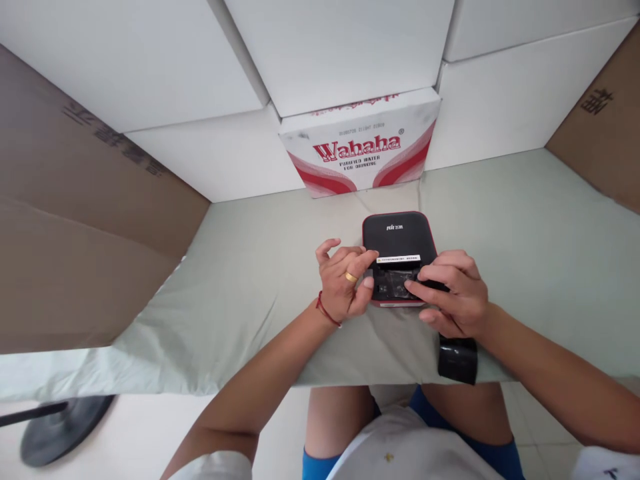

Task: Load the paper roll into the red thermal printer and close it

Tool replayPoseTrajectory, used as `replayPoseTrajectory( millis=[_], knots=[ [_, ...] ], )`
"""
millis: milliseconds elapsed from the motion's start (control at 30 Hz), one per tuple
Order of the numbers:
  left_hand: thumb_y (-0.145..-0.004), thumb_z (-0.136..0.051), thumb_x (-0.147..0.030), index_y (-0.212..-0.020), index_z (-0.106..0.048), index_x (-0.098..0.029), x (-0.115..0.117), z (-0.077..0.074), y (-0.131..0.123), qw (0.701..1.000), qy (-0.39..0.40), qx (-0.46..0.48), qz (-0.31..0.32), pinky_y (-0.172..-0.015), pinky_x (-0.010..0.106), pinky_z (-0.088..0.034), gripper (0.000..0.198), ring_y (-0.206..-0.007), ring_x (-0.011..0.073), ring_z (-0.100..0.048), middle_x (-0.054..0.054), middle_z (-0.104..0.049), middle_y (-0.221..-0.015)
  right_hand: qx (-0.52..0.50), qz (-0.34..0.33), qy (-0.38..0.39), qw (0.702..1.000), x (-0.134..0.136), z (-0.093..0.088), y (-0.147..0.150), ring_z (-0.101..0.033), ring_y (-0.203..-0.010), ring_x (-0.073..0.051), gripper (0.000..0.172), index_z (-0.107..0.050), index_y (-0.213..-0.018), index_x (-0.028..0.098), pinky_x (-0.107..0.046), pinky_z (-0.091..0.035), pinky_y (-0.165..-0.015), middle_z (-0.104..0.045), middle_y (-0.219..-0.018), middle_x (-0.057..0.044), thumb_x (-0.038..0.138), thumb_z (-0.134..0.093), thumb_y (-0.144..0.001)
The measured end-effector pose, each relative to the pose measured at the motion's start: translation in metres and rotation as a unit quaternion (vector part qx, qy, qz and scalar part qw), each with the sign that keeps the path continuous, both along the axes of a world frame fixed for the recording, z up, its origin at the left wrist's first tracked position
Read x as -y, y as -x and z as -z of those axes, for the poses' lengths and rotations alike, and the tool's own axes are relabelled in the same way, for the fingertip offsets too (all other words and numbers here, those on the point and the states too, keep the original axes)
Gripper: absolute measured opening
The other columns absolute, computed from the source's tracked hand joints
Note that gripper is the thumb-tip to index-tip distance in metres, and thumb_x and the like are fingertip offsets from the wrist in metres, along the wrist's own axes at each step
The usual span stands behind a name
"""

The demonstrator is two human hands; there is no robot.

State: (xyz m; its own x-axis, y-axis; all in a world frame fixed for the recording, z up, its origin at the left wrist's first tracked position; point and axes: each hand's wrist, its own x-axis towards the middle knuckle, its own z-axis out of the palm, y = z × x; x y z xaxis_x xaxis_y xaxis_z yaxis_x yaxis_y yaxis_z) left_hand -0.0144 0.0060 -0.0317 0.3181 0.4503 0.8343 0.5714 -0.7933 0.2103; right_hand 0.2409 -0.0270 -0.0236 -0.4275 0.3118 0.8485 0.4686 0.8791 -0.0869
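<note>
A small black receipt printer (pixel 397 237) with a red edge lies on the cloth, its front compartment (pixel 387 287) uncovered. My left hand (pixel 345 283), with a gold ring and a red cord at the wrist, holds the printer's left edge between thumb and index finger. From the right, my right hand (pixel 457 293) reaches over the compartment with its fingers apart. Its index fingertip touches what looks like clear film or shiny plastic inside. Below that hand, a glossy black curved piece (pixel 457 360) rests at the table's front edge, its top partly hidden.
A pale green cloth (pixel 500 220) covers the table. Behind the printer stands a white and red Wahaha water carton (pixel 370 150), with white boxes (pixel 345 53) stacked around it. Brown cardboard (pixel 75 233) stands at both sides. A black round base (pixel 67 430) is on the floor.
</note>
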Motion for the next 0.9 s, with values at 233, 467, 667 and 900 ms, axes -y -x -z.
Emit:
replayPoseTrajectory(
  millis=[233,467,667,900],
  knots=[
    [-0.110,-0.040,-0.036,-0.136,-0.068,-0.026,0.006,-0.001,0.006,0.998,0.066,-0.006,0.006,-0.118,0.049,-0.039,0.039,-0.093,0.0235,-0.079,0.004,-0.086,-0.103,0.017,0.056,0.004,0.998,-0.002,0.005,0.000,-0.071,-0.126,-0.034,0.043,-0.074,-0.118,0.022,-0.060,-0.057,-0.108,-0.075,-0.142,-0.020,0.053,-0.043,-0.116],
    [-0.113,-0.039,-0.039,-0.141,-0.068,-0.026,0.009,0.003,-0.001,0.995,0.087,0.054,-0.007,-0.120,0.050,-0.042,0.042,-0.095,0.0230,-0.080,0.003,-0.086,-0.100,0.024,0.105,0.012,0.994,0.000,0.002,0.001,-0.083,-0.113,-0.030,0.068,-0.063,-0.148,0.014,-0.048,-0.060,-0.104,-0.078,-0.142,-0.026,0.066,-0.032,-0.117],
    [-0.110,-0.048,-0.043,-0.140,-0.067,-0.029,0.001,0.013,-0.001,0.986,0.126,0.108,0.021,-0.119,0.054,-0.044,0.038,-0.096,0.0248,-0.076,0.002,-0.082,-0.098,0.004,0.115,0.040,0.993,-0.002,0.004,0.002,-0.084,-0.105,-0.026,0.072,-0.053,-0.163,0.013,-0.043,-0.060,-0.104,-0.086,-0.123,-0.018,0.065,-0.033,-0.118],
    [-0.087,-0.081,-0.064,-0.163,-0.043,-0.043,-0.015,0.041,-0.001,0.864,0.356,0.311,0.174,-0.140,0.052,-0.033,0.087,-0.167,0.0310,-0.042,0.005,-0.051,-0.172,0.020,0.040,0.052,0.998,0.000,0.009,0.001,-0.075,-0.118,-0.031,0.055,-0.067,-0.152,0.028,-0.059,-0.052,-0.111,-0.078,-0.144,-0.016,0.060,-0.041,-0.116]
  ],
)
